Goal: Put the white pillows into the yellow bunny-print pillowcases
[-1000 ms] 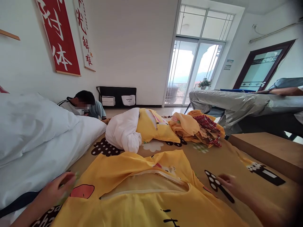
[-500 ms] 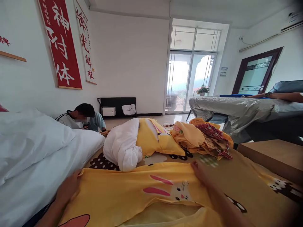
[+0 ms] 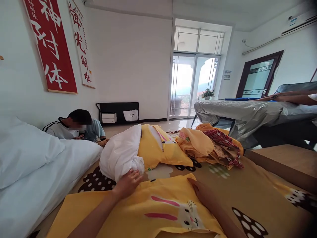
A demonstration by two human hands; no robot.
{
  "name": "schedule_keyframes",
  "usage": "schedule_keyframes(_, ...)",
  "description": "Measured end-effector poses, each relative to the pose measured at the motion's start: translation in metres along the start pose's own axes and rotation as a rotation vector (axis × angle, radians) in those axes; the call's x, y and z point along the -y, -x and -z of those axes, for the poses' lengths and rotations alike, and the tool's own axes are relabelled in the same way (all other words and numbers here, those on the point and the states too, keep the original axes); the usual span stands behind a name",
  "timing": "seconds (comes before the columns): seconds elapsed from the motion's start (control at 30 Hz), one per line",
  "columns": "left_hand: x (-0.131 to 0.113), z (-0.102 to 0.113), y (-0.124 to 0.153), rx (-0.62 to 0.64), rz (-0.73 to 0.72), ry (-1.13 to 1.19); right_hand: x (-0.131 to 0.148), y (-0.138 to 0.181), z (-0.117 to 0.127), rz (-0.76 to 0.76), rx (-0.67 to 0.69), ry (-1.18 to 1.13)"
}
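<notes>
A yellow pillowcase (image 3: 119, 213) with a rabbit print lies spread in front of me, its near edge gaping at the bottom of the view. My right hand (image 3: 199, 190) pinches its far right corner. Stretched forward over its far edge, my left hand (image 3: 127, 183) has its fingers extended and touching the bunched end of a white pillow (image 3: 120, 152). That pillow is partly inside another yellow pillowcase (image 3: 153, 150), just beyond my hands. Whether the left fingers press on the pillow or only rest there is hard to see.
White bedding (image 3: 49, 178) is heaped on the left. Crumpled orange and plaid cloth (image 3: 210, 145) lies at the far right of the patterned bed sheet (image 3: 237, 188). A person (image 3: 71, 124) is low beyond the bedding. Another person's arm (image 3: 294, 96) rests on the silver-covered table (image 3: 247, 110).
My left hand has let go of the pillowcase's left side and moved right and forward to the white pillow. My right hand still holds its corner, slightly nearer and further left in view.
</notes>
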State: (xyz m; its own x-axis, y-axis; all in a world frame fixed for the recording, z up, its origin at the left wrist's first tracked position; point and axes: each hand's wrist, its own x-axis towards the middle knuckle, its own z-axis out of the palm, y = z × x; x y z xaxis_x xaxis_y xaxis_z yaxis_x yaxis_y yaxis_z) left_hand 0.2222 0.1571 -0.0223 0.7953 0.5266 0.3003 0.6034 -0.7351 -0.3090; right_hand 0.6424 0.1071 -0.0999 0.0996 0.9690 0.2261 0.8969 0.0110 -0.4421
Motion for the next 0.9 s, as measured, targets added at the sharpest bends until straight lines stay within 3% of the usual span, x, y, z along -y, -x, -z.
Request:
schedule_keyframes(0.1, 0.053, -0.015, 0.005, 0.119, 0.126, 0.062, -0.008, -0.002, -0.005, 0.009, 0.015, -0.02)
schedule_keyframes(0.2, 0.099, -0.019, 0.029, 0.215, 0.233, 0.012, -0.008, -0.002, -0.006, -0.01, 0.021, -0.029)
schedule_keyframes(0.37, 0.135, -0.017, 0.061, 0.294, 0.408, -0.069, -0.004, -0.001, -0.002, -0.031, 0.022, -0.029)
schedule_keyframes(0.5, 0.13, -0.032, 0.057, 0.307, 0.505, -0.053, -0.004, -0.001, -0.003, -0.023, 0.036, 0.0)
schedule_keyframes(0.6, 0.107, -0.043, 0.045, 0.316, 0.506, 0.004, -0.001, 0.0, -0.004, -0.024, 0.04, 0.038)
schedule_keyframes(0.7, 0.079, -0.036, 0.049, 0.286, 0.427, 0.065, 0.001, -0.002, 0.0, -0.052, 0.041, 0.034)
schedule_keyframes(0.83, 0.058, -0.005, 0.105, 0.227, 0.342, 0.122, -0.001, -0.018, 0.019, -0.101, -0.032, -0.043)
schedule_keyframes(0.9, 0.06, 0.007, 0.147, 0.186, 0.394, 0.129, -0.003, -0.028, 0.03, -0.126, -0.111, -0.064)
